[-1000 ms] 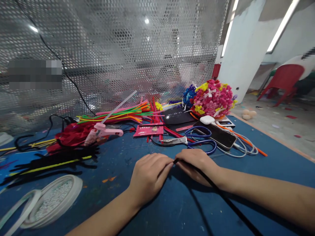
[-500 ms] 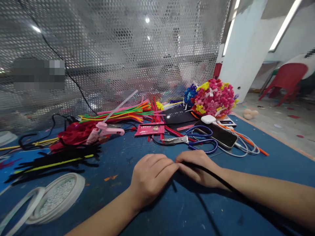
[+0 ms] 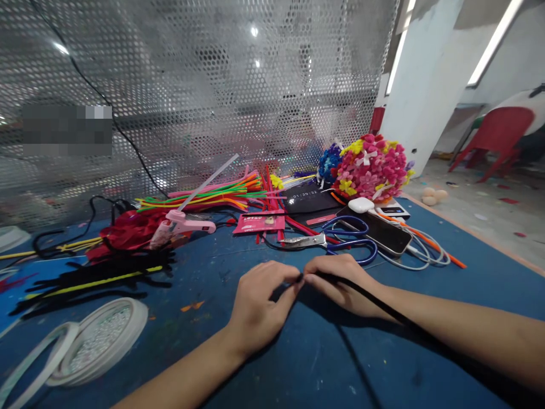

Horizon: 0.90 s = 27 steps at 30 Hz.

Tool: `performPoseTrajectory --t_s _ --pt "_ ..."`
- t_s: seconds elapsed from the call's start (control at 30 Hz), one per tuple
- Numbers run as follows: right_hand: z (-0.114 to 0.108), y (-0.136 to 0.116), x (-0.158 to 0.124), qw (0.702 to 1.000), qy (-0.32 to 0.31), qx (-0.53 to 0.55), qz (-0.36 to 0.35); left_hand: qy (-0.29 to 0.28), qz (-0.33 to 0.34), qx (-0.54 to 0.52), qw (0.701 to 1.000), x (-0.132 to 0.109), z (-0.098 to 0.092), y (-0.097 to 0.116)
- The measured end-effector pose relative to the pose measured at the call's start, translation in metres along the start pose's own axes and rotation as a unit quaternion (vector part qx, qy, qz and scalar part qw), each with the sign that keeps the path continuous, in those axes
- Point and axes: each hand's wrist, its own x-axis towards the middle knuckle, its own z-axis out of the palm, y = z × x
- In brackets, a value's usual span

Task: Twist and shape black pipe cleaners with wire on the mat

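A long black strip point(image 3: 383, 307) runs from between my fingertips back over my right wrist and forearm to the lower right. My left hand point(image 3: 263, 301) pinches its end between thumb and forefinger. Right beside it, my right hand point(image 3: 347, 283) grips the strip a little further along, its fingertips almost touching the left ones. Just beyond the hands lie scissors point(image 3: 347, 241) with blue handles, blades pointing left. A pile of black fuzzy stems point(image 3: 97, 278) with one yellow stem across it rests on the left.
On the blue table point(image 3: 204, 352) are a pink glue gun point(image 3: 187, 223), colourful stems point(image 3: 213, 194), a pink packet point(image 3: 259, 222), a phone point(image 3: 385, 233) with a white cable, a flower bouquet point(image 3: 370, 170) and a round bead container point(image 3: 102, 341). A perforated metal panel point(image 3: 191, 85) stands behind.
The fingers of my left hand have opened out from a closer curl into a pinch, showing a gap between thumb and forefinger. Both hands have shifted slightly upward in the view.
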Motion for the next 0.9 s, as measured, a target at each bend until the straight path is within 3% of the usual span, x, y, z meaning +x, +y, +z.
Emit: performPoseTrajectory --t_s 0.1,0.17,0.23,0.33,0.43,0.53,0.73,0.9 --pt "0.002 0.004 0.001 0.999 0.008 -0.028 -0.013 0.004 -0.163 -0.170 0.972 0.002 0.005 -0.001" --pt "0.003 0.006 0.001 0.999 0.008 -0.040 -0.022 0.004 -0.189 -0.211 0.959 0.004 0.006 -0.003" --pt "0.003 0.007 0.001 0.999 0.007 -0.041 -0.026 0.002 -0.154 -0.155 0.976 0.004 0.005 -0.006" --pt "0.001 0.006 0.001 0.999 0.006 -0.032 -0.021 -0.002 -0.028 -0.024 0.999 0.004 0.000 -0.010" --pt "-0.001 0.004 0.001 1.000 0.008 -0.025 0.001 -0.001 0.096 0.073 0.993 0.005 -0.005 -0.015" --pt "-0.001 0.003 0.001 1.000 0.001 -0.019 0.010 0.008 0.167 0.140 0.976 0.006 -0.008 -0.018" --pt "-0.002 0.003 0.001 1.000 -0.006 0.002 0.015 0.009 0.231 0.204 0.951 0.006 -0.013 -0.017" --pt "-0.002 0.003 0.002 1.000 -0.005 -0.011 0.027 0.032 0.182 0.237 0.954 0.009 -0.012 -0.016"
